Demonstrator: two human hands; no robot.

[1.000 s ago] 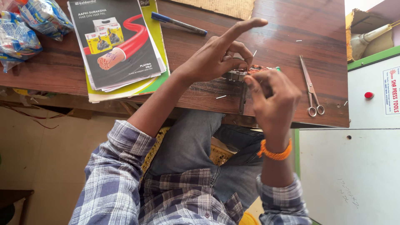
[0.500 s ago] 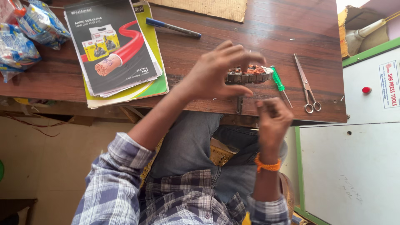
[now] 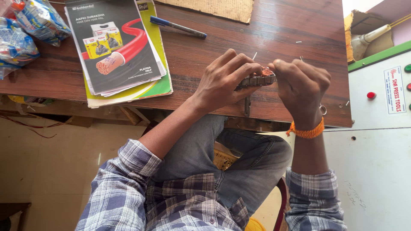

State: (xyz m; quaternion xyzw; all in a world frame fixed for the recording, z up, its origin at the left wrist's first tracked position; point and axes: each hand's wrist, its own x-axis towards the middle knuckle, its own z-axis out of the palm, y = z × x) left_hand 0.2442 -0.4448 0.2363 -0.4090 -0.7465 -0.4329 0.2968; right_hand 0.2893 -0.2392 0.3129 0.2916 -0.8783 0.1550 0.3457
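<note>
Orange wristband (image 3: pixel 305 131), blue-checked sleeves (image 3: pixel 120 188)

Wooden table (image 3: pixel 282 30) — blue pen (image 3: pixel 177 27), cable brochure (image 3: pixel 113 45), cardboard sheet (image 3: pixel 214 7), plastic packets (image 3: pixel 25 30)

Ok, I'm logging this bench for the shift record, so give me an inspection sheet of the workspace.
Surface: brown wooden table, scratched.
Job's things: small ribbed metal part with copper winding, gripped between both hands at the table edge.
Clutter: stack of brochures, blue pen, plastic packets, cardboard sheet.
Hands: left hand and right hand both closed on the part.
Cables: nothing seen.
Surroundings: white panel with red button, tiled floor.
</note>
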